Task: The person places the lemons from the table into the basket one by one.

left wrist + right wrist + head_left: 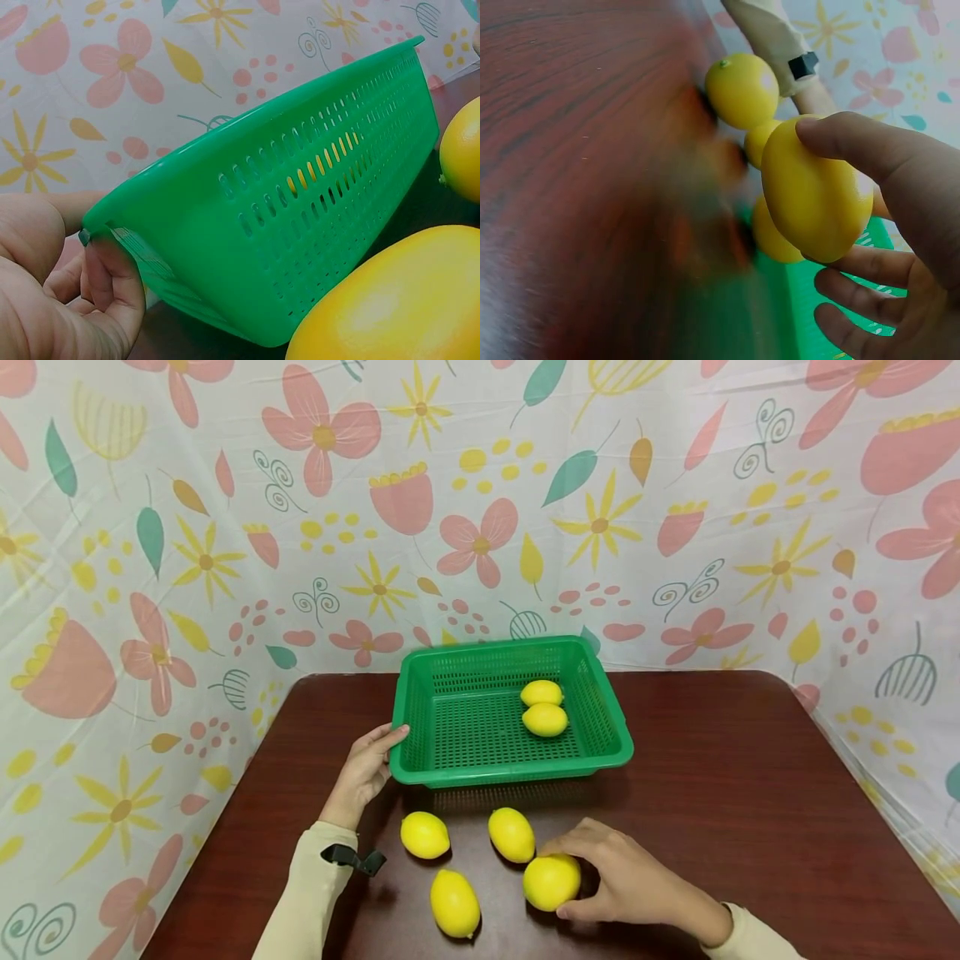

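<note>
My left hand (365,770) grips the left rim of a green plastic basket (510,774), thumb over the edge and fingers curled beneath it, as the left wrist view (82,277) also has it. Two lemons (545,720) lie inside the basket toward its right. Between thumb and fingers my right hand (615,877) holds a lemon (551,882) in front of the basket. In the right wrist view this lemon (817,191) is pinched by thumb and index finger, while the other fingers stay spread. Three more lemons (425,836) lie on the table just left of it.
The dark red-brown table (720,777) reaches back to a wall hung with flower-patterned cloth (480,543). Cloth also borders both sides. A black strap (352,858) with a loose end sits on the left sleeve.
</note>
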Available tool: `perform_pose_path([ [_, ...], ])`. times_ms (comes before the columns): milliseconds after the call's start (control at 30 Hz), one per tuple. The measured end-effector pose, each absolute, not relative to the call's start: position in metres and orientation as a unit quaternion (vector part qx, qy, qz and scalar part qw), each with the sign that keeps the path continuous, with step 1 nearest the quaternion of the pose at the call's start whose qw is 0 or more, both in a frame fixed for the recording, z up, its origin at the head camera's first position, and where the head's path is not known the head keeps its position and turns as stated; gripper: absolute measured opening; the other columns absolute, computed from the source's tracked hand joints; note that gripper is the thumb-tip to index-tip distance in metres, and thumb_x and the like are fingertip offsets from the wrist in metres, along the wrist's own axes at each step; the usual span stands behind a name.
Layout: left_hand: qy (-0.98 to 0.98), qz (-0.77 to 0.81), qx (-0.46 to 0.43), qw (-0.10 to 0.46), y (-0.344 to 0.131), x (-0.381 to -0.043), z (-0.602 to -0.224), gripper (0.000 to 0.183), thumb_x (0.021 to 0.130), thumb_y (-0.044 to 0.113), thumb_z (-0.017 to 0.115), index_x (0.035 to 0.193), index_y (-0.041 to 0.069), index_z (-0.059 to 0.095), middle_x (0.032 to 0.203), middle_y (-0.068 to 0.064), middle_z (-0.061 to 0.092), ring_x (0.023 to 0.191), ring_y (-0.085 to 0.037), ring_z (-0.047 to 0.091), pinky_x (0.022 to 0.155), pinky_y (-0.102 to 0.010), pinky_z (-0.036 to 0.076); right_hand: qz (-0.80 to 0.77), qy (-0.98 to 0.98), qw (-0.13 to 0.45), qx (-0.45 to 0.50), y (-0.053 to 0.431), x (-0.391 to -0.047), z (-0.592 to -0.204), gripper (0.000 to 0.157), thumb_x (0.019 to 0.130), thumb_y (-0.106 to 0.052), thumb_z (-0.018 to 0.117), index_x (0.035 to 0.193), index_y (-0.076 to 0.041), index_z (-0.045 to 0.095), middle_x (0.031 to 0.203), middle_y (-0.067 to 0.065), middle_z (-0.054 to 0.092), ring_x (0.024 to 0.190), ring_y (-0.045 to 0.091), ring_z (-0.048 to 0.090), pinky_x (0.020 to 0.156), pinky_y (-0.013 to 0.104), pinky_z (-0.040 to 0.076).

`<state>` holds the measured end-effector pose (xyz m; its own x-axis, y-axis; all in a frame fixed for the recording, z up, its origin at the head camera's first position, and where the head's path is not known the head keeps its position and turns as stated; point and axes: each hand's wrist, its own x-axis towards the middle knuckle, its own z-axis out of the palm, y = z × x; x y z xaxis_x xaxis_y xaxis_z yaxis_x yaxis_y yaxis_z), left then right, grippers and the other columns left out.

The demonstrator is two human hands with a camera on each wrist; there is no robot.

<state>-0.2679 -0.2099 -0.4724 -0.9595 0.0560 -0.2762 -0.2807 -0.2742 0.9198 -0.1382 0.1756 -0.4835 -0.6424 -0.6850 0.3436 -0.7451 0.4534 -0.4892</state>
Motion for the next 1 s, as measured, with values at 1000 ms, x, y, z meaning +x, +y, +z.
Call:
perform_pose_path([
  [1000,0.594,0.792,-0.098,0.105,-0.211,-0.267,-0.473,0.048,0.101,0.02,0.068,0.141,0.0,0.051,0.09,0.002,0.071,0.071,-0.008,0.066,0.075,-0.025,0.06,0.327,-0.823,-0.056,0.461,0.184,-0.195,-0.377,0.051,0.086,-0.047,0.083,0.13,-0.03,0.065,0.119,-0.016,0.066,0.095,0.006,0.056,0.072,0.027,0.054],
])
